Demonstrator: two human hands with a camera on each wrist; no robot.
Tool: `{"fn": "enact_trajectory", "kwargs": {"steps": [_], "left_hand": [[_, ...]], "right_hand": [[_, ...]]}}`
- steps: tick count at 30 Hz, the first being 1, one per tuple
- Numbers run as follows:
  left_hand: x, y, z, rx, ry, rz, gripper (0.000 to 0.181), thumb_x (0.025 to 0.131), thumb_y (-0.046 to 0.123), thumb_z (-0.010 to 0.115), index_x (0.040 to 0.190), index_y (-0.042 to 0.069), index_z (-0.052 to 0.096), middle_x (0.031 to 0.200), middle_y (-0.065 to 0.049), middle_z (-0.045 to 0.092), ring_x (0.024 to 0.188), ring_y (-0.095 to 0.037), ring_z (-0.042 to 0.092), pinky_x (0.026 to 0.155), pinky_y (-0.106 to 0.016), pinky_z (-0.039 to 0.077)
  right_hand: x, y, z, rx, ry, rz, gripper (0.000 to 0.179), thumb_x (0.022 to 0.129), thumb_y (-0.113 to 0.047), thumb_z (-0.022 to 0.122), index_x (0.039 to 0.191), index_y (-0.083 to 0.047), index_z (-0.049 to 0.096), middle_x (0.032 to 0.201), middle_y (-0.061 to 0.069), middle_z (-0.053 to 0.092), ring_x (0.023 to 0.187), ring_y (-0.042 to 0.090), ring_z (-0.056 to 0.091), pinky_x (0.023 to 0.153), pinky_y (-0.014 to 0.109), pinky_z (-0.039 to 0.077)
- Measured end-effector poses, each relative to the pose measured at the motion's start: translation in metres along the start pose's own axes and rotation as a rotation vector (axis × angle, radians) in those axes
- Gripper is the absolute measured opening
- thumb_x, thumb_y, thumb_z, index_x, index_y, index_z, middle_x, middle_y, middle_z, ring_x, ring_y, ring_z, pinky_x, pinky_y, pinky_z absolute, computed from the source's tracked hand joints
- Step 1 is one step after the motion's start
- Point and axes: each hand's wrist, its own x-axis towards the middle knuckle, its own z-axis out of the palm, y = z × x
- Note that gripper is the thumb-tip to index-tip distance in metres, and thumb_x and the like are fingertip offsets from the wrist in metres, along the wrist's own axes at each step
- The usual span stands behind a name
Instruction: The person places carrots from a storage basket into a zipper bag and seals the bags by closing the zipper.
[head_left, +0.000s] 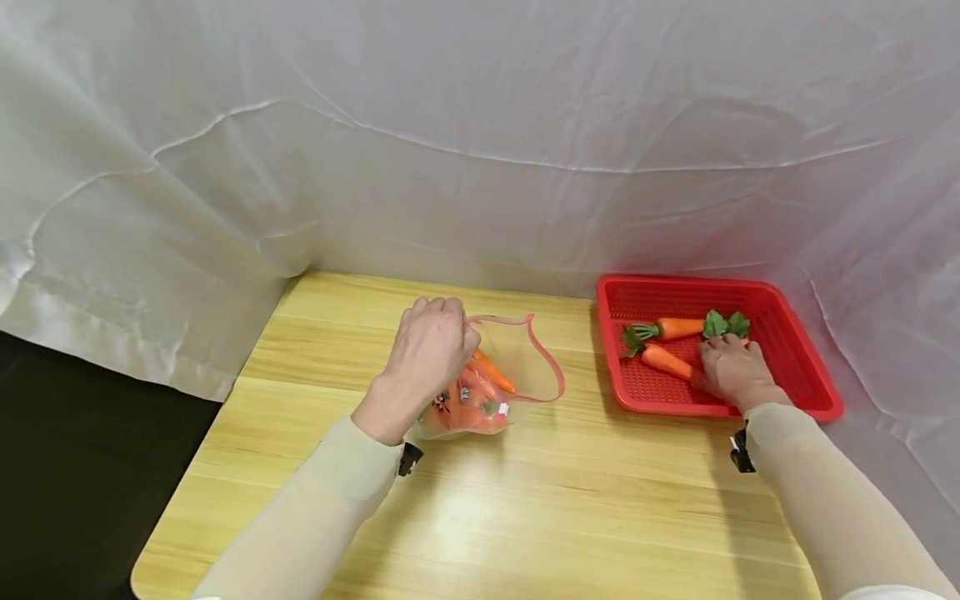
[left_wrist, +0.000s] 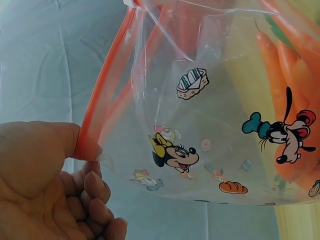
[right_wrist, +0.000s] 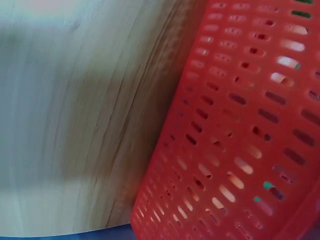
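Note:
My left hand pinches the orange-red rim of a clear zip bag between thumb and finger, holding it up at one corner. The bag has cartoon prints, and its mouth gapes toward the right in the head view. Several carrots lie inside it. On the right, my right hand reaches down into a red basket, over a carrot with green leaves. Its fingertips are hidden, so their hold is unclear. Two more carrots, an upper one and a lower one, lie left of that hand.
Both the bag and the basket are on a light wooden table. Pale grey cloth hangs behind the table and along its sides. In the right wrist view, the slotted basket wall blocks sight of the right hand.

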Motion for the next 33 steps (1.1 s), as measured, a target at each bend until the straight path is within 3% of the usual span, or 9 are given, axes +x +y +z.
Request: {"fn": "enact_trajectory", "kwargs": {"steps": [6, 13, 15, 20, 22, 28, 33], "left_hand": [[0.0, 0.001, -0.001, -0.01, -0.009, -0.004, 0.017, 0.088, 0.006, 0.057, 0.073, 0.011, 0.05, 0.067, -0.003, 0.048, 0.068, -0.026, 0.044, 0.068, -0.033, 0.036], [0.002, 0.002, -0.001, -0.021, -0.037, -0.005, 0.016, 0.088, 0.006, 0.056, 0.074, 0.011, 0.051, 0.068, -0.004, 0.049, 0.069, -0.026, 0.045, 0.069, -0.032, 0.035], [0.003, 0.002, -0.001, -0.025, -0.047, -0.009, 0.016, 0.089, 0.006, 0.055, 0.075, 0.011, 0.051, 0.069, -0.004, 0.05, 0.07, -0.026, 0.045, 0.07, -0.033, 0.036], [0.004, 0.002, -0.001, -0.034, -0.068, -0.035, 0.016, 0.091, 0.009, 0.054, 0.076, 0.011, 0.051, 0.071, -0.004, 0.052, 0.073, -0.026, 0.047, 0.072, -0.034, 0.038], [0.004, 0.002, -0.002, -0.037, -0.071, -0.043, 0.016, 0.091, 0.009, 0.054, 0.075, 0.011, 0.051, 0.071, -0.005, 0.052, 0.073, -0.027, 0.047, 0.072, -0.035, 0.038], [0.004, 0.001, -0.001, -0.042, -0.064, -0.035, 0.019, 0.091, 0.009, 0.055, 0.073, 0.011, 0.05, 0.069, -0.004, 0.05, 0.072, -0.027, 0.047, 0.072, -0.035, 0.039], [0.005, 0.001, -0.001, -0.048, -0.051, -0.02, 0.02, 0.09, 0.008, 0.055, 0.072, 0.01, 0.049, 0.067, -0.004, 0.048, 0.07, -0.027, 0.046, 0.07, -0.034, 0.038]], "right_hand": [[-0.002, 0.003, 0.005, -0.043, 0.004, -0.018, 0.047, 0.09, -0.029, 0.079, 0.121, 0.003, 0.066, 0.128, 0.027, 0.062, 0.121, 0.052, 0.048, 0.088, 0.07, 0.04], [-0.006, 0.008, 0.008, 0.006, -0.009, -0.017, 0.016, 0.089, -0.025, 0.075, 0.089, -0.009, 0.072, 0.105, 0.018, 0.071, 0.111, 0.048, 0.05, 0.084, 0.067, 0.039], [-0.008, 0.009, 0.004, 0.04, -0.005, 0.004, 0.016, 0.089, -0.025, 0.074, 0.092, -0.009, 0.072, 0.106, 0.02, 0.071, 0.112, 0.049, 0.049, 0.085, 0.067, 0.038], [-0.016, 0.01, -0.009, 0.119, 0.061, 0.05, 0.042, 0.091, -0.025, 0.074, 0.124, 0.0, 0.067, 0.126, 0.029, 0.067, 0.119, 0.052, 0.045, 0.087, 0.066, 0.036], [-0.021, 0.009, -0.016, 0.14, 0.091, 0.051, 0.047, 0.092, -0.025, 0.074, 0.129, 0.002, 0.064, 0.126, 0.029, 0.067, 0.119, 0.052, 0.045, 0.088, 0.066, 0.035], [-0.037, 0.001, -0.03, 0.122, 0.186, 0.008, 0.041, 0.089, -0.023, 0.077, 0.12, -0.003, 0.062, 0.107, 0.021, 0.071, 0.11, 0.046, 0.047, 0.086, 0.061, 0.033], [-0.051, -0.011, -0.043, 0.05, 0.322, -0.078, 0.036, 0.083, -0.023, 0.081, 0.108, -0.006, 0.061, 0.098, 0.016, 0.068, 0.109, 0.044, 0.048, 0.085, 0.06, 0.033]]}}
